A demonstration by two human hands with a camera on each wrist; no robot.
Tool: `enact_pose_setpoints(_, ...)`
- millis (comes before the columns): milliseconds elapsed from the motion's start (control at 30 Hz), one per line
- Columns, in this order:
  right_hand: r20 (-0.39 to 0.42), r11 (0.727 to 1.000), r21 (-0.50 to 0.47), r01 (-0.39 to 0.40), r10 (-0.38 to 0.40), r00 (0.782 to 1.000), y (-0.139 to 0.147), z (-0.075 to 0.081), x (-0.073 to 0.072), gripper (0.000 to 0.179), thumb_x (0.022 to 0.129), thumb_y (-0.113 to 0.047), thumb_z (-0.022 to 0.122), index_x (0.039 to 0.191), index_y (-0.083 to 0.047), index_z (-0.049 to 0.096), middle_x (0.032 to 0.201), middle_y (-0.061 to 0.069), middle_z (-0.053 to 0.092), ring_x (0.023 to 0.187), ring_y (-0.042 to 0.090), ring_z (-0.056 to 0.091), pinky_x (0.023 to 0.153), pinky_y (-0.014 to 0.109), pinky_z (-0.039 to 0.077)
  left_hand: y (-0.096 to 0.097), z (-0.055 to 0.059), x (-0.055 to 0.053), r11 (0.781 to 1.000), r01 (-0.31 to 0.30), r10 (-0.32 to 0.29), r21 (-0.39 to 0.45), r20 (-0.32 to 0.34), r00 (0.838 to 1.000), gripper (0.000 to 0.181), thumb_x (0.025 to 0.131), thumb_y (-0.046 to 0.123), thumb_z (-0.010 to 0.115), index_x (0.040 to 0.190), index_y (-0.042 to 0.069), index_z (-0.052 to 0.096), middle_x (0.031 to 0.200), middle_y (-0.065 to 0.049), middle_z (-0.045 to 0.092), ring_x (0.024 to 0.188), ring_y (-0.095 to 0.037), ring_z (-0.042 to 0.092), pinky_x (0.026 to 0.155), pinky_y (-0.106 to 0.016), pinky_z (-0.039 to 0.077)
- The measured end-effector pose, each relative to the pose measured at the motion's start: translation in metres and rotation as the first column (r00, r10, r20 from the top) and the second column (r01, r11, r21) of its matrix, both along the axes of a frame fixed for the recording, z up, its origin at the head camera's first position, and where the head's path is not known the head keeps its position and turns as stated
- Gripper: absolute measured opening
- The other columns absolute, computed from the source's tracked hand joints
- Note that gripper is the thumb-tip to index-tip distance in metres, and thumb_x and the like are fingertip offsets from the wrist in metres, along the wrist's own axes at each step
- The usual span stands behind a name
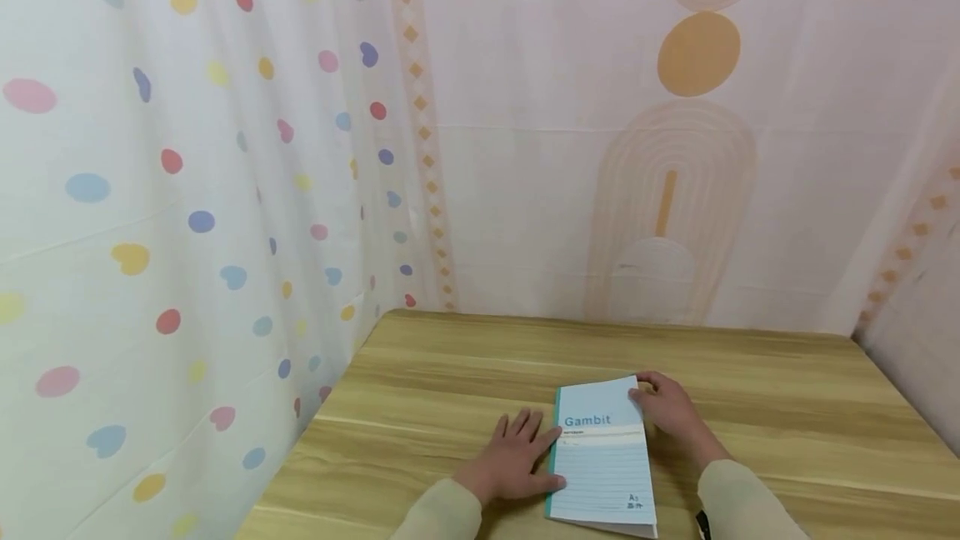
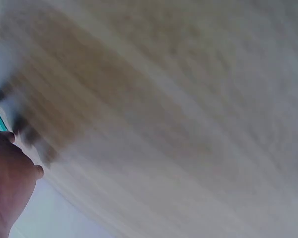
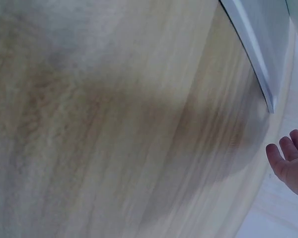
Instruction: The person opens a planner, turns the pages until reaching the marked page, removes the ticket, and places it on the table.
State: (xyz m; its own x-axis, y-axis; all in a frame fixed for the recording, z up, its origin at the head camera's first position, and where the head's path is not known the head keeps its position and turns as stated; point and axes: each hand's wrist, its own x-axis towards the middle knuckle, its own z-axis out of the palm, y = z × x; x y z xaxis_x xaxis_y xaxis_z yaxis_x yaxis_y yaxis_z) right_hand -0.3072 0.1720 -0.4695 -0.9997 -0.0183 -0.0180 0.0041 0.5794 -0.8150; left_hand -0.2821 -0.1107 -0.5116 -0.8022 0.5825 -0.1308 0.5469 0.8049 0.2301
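A pale blue notebook (image 1: 600,473) marked "Gambit", with a teal spine (image 1: 553,457), lies upright to me on the wooden table. Its lower right edge stands slightly raised. My left hand (image 1: 510,457) rests at the spine side, fingers spread, with the thumb and index fingertip on the notebook's left edge. At the upper right corner, my right hand (image 1: 671,415) pinches the notebook, thumb on the cover and index finger at the edge behind. The right wrist view shows the notebook's edge (image 3: 256,54) lifted off the wood, the other right fingers (image 3: 278,158) loosely extended.
The wood-grain table (image 1: 420,390) reaches back to a hanging curtain (image 1: 525,190) with arch prints. On the left hangs a white curtain with coloured dots (image 1: 225,298), close along the table's side.
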Motion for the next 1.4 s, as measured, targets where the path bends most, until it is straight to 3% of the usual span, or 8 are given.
enact_pose_setpoints(200,0.002,1.0,-0.014,-0.005,0.005,1.0,-0.003,0.007,-0.004,0.049,0.103,-0.022,0.051,0.141,0.008,0.046,0.148,0.033,0.038,0.137,0.051,0.032,0.108,0.064,0.029,0.005,0.002,0.0,0.996,-0.047,0.043,0.081,0.05,0.998,0.083,0.092,0.073,0.043,0.156,0.022,0.033,0.163,-0.011,0.022,0.151,-0.029,0.012,0.118,-0.057,0.014)
enact_pose_setpoints(433,-0.015,1.0,-0.026,-0.017,0.016,1.0,-0.008,0.019,-0.006,0.048,0.103,-0.023,0.053,0.14,0.006,0.048,0.147,0.032,0.04,0.135,0.051,0.035,0.106,0.063,0.034,0.022,0.005,0.001,0.992,-0.052,0.05,0.118,0.023,0.998,0.086,0.091,0.077,0.038,0.156,0.02,0.035,0.163,-0.008,0.023,0.151,-0.028,0.014,0.118,-0.056,0.014)
enact_pose_setpoints(600,-0.026,0.999,-0.031,-0.04,0.039,0.999,-0.013,0.027,-0.007,0.048,0.103,-0.024,0.052,0.141,0.006,0.048,0.142,0.031,0.046,0.128,0.047,0.046,0.102,0.059,0.041,0.037,0.012,0.003,0.986,-0.041,0.041,0.159,0.007,0.999,0.082,0.094,0.073,0.036,0.156,0.02,0.035,0.163,-0.008,0.023,0.15,-0.027,0.016,0.118,-0.055,0.015)
enact_pose_setpoints(800,-0.064,0.996,-0.045,-0.073,0.07,0.995,-0.02,0.039,-0.009,0.051,0.106,-0.032,0.046,0.14,0.007,0.049,0.138,0.029,0.052,0.127,0.045,0.049,0.103,0.058,0.041,0.055,0.03,0.005,0.981,-0.038,0.039,0.192,-0.002,0.999,0.079,0.096,0.069,0.037,0.156,0.018,0.034,0.162,-0.01,0.025,0.15,-0.027,0.018,0.118,-0.053,0.019)
enact_pose_setpoints(1167,-0.04,0.992,-0.073,-0.107,0.104,0.994,-0.025,0.047,-0.014,0.056,0.109,-0.033,0.037,0.145,0.01,0.041,0.148,0.029,0.042,0.138,0.046,0.035,0.111,0.059,0.03,0.085,0.061,-0.004,0.966,-0.054,0.08,0.252,-0.093,0.992,0.082,0.099,0.066,0.035,0.154,0.005,0.034,0.158,-0.016,0.031,0.147,-0.029,0.026,0.114,-0.052,0.029)
enact_pose_setpoints(1300,-0.046,0.988,-0.087,-0.126,0.122,0.991,-0.025,0.047,-0.014,0.056,0.109,-0.032,0.037,0.144,0.01,0.042,0.147,0.029,0.042,0.138,0.047,0.035,0.111,0.059,0.029,0.081,0.073,-0.007,0.95,-0.082,0.106,0.301,-0.063,0.992,0.077,0.1,0.06,0.043,0.154,0.005,0.035,0.158,-0.016,0.032,0.145,-0.03,0.03,0.114,-0.05,0.031)
enact_pose_setpoints(1400,-0.06,0.989,-0.065,-0.136,0.132,0.989,-0.022,0.042,-0.01,0.053,0.109,-0.029,0.036,0.143,0.01,0.044,0.145,0.03,0.044,0.136,0.048,0.037,0.109,0.06,0.031,0.069,0.081,-0.01,0.925,-0.106,0.115,0.364,-0.003,0.993,0.076,0.1,0.055,0.047,0.155,0.006,0.032,0.16,-0.015,0.028,0.147,-0.031,0.026,0.115,-0.05,0.028)
